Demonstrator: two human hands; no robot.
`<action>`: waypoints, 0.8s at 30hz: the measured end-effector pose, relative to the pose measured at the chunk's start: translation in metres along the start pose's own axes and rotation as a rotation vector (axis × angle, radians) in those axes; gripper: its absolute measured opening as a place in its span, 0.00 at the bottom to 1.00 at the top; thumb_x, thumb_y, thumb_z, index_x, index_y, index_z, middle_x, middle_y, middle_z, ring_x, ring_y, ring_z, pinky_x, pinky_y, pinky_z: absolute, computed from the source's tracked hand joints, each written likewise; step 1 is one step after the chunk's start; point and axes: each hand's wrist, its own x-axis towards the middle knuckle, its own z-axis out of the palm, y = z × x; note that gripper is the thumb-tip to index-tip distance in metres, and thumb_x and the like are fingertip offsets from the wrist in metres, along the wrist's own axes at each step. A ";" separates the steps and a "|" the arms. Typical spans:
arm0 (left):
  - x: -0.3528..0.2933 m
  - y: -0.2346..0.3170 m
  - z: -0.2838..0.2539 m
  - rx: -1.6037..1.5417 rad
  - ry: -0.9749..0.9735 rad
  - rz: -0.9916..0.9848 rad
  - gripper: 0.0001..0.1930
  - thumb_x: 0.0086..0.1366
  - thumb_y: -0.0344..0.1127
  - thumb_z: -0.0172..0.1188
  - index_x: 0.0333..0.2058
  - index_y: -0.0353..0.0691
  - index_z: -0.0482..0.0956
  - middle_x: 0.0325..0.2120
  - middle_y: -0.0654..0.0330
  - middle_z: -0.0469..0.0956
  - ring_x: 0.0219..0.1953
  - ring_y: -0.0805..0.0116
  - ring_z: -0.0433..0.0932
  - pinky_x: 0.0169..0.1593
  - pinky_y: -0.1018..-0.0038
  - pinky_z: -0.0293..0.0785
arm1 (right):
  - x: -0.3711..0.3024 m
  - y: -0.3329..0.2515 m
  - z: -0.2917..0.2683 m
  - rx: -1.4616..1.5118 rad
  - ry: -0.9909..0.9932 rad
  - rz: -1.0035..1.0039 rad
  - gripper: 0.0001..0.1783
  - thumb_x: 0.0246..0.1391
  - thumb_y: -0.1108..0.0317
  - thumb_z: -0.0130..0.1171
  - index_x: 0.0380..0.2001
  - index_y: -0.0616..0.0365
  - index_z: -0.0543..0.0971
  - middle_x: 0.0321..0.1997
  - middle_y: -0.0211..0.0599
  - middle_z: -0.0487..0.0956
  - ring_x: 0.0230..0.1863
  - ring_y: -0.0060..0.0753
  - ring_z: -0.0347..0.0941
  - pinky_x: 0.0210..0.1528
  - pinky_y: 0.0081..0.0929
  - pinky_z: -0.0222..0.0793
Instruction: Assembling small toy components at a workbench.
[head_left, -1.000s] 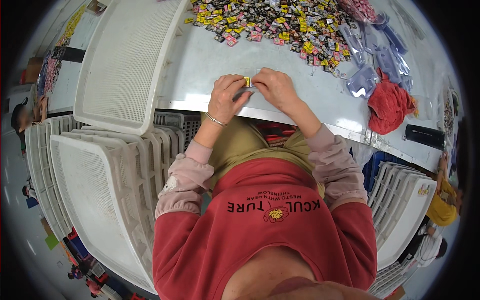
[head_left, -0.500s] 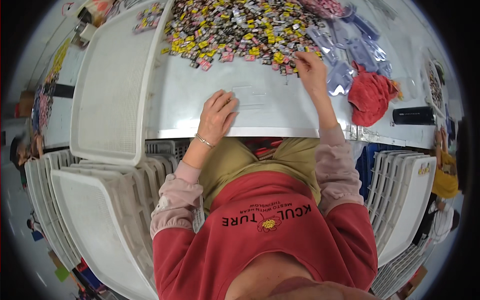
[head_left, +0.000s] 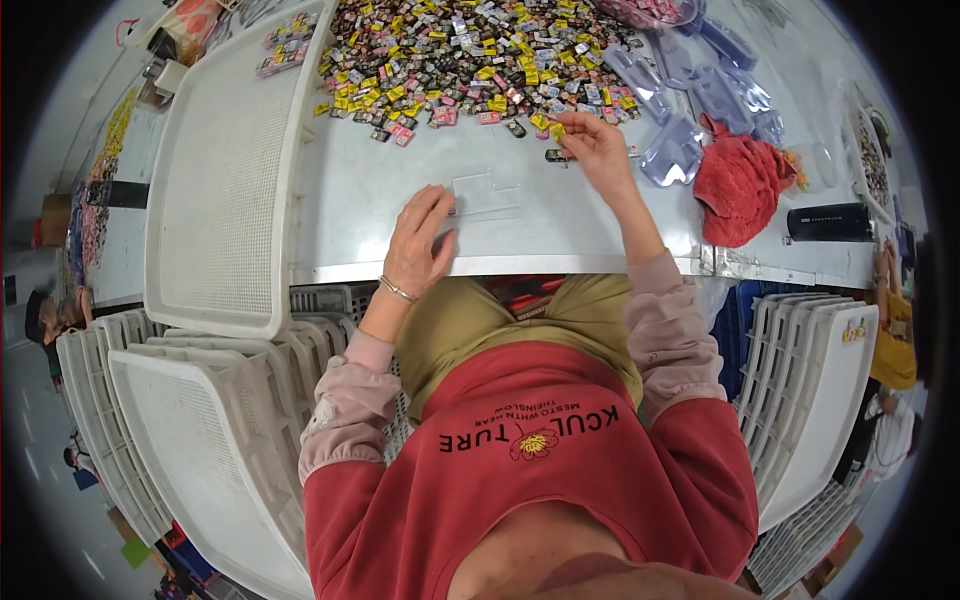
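Note:
A shallow clear plastic tray [head_left: 492, 198] lies on the table, hard to see against the pale surface. My left hand [head_left: 420, 238] holds its left end between fingers and thumb; a small dark piece shows beside the fingertips. To the right, my right hand [head_left: 598, 158] is closed in a pinch on a small yellow piece [head_left: 557, 131], just short of the pile. A dark small piece [head_left: 556, 156] sits on the table below those fingers. The broad pile [head_left: 460, 70] of small yellow, pink, black and grey pieces spreads across the far side.
Left of me stands a large white mesh tray [head_left: 225, 190], with stacked white trays [head_left: 180, 400] below. Clear bluish plastic trays [head_left: 672, 150], a red cloth [head_left: 742, 195] and a black cylinder [head_left: 830, 224] lie at right. Other people work at both outer edges.
My right hand has drawn back from the pile, left and slightly nearer, with a yellow piece in its fingers. My left hand and the clear tray have shifted slightly left.

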 end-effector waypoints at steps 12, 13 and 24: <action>-0.003 -0.005 -0.002 -0.033 0.120 -0.127 0.34 0.44 0.34 0.73 0.53 0.36 0.71 0.53 0.50 0.70 0.56 0.51 0.69 0.57 0.62 0.68 | -0.039 -0.013 0.017 -0.408 -0.115 0.155 0.11 0.53 0.71 0.60 0.40 0.60 0.80 0.28 0.29 0.79 0.28 0.16 0.73 0.29 0.17 0.69; -0.002 -0.002 -0.002 -0.041 0.117 -0.116 0.34 0.44 0.34 0.73 0.53 0.36 0.71 0.53 0.50 0.70 0.56 0.51 0.69 0.57 0.62 0.68 | -0.039 -0.011 0.015 -0.412 -0.101 0.155 0.11 0.53 0.71 0.60 0.40 0.60 0.80 0.28 0.29 0.79 0.28 0.16 0.73 0.29 0.17 0.69; -0.002 -0.003 0.003 -0.050 0.130 -0.128 0.30 0.48 0.34 0.70 0.52 0.36 0.72 0.51 0.49 0.70 0.54 0.49 0.69 0.57 0.61 0.67 | 0.009 -0.011 -0.026 -0.972 -0.181 -0.254 0.16 0.41 0.79 0.59 0.38 0.62 0.80 0.34 0.42 0.74 0.36 0.46 0.73 0.39 0.35 0.70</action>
